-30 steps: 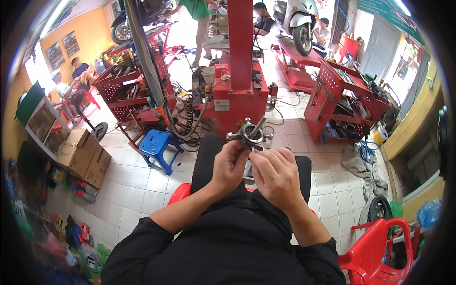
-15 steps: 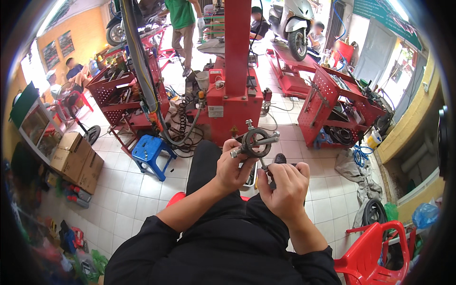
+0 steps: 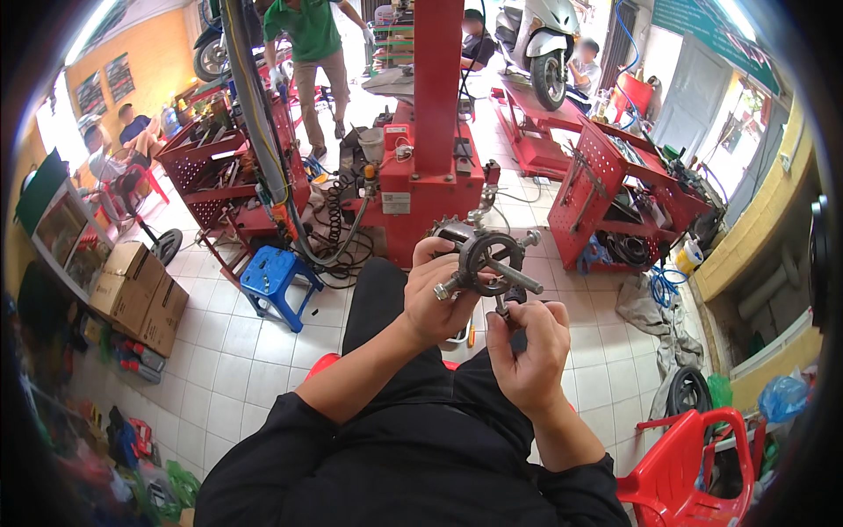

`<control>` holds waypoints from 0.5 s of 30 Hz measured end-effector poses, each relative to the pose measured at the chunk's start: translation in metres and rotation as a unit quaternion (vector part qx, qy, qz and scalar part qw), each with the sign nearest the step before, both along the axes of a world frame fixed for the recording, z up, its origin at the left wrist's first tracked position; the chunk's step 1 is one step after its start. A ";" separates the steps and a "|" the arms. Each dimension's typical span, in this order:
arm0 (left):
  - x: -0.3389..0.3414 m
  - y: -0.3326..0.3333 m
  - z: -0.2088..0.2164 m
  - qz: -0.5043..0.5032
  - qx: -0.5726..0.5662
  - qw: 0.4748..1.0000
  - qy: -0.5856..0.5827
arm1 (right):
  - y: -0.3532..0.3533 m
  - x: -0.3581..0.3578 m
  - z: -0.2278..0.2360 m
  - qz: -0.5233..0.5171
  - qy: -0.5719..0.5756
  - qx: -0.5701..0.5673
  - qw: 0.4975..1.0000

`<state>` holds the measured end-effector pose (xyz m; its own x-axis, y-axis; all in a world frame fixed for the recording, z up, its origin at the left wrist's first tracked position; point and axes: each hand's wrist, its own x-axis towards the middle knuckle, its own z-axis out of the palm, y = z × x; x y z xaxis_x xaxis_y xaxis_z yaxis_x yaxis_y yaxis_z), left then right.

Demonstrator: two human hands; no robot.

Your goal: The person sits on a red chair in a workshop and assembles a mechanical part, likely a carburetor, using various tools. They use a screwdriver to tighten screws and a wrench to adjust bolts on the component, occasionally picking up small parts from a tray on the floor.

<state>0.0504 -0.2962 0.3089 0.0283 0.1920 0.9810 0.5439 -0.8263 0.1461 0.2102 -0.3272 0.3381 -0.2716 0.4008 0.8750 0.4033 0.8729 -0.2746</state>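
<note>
In my left hand is a dark metal ring fitting, held up above my lap with the fingers wrapped around its near side. Screw bolts stick out around the ring, and a grey metal rod crosses its opening and points to the right. Behind the ring is a toothed metal part, partly hidden by it. My right hand, fingers closed, pinches the head of a bolt that runs into the ring's lower side. The fingertips cover part of that bolt.
Ahead stands a red lift column on a red base. A blue stool is at the left, with cardboard boxes beyond. Red tool carts flank the column. A red chair is close at right. A person in green stands far off.
The ring fitting has turned in my left hand, its rod now pointing right and toward me. My right hand stays at the lower bolt. The person in green has moved closer and left.
</note>
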 end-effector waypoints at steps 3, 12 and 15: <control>0.003 0.001 0.000 -0.003 -0.001 1.000 -0.009 | 0.000 0.001 0.001 0.001 0.006 0.012 1.000; 0.015 0.002 -0.033 -0.053 -0.248 0.957 -0.142 | 0.018 0.005 -0.006 -0.099 -0.073 0.007 0.992; 0.015 -0.001 -0.036 -0.048 -0.265 0.952 -0.148 | 0.018 0.004 -0.006 -0.115 -0.093 0.008 0.989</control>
<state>0.0649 -0.2977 0.2730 -0.1917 0.6722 0.7151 0.3407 -0.6377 0.6908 0.2138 -0.3092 0.3321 -0.3320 0.4579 0.8247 0.6340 0.7557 -0.1644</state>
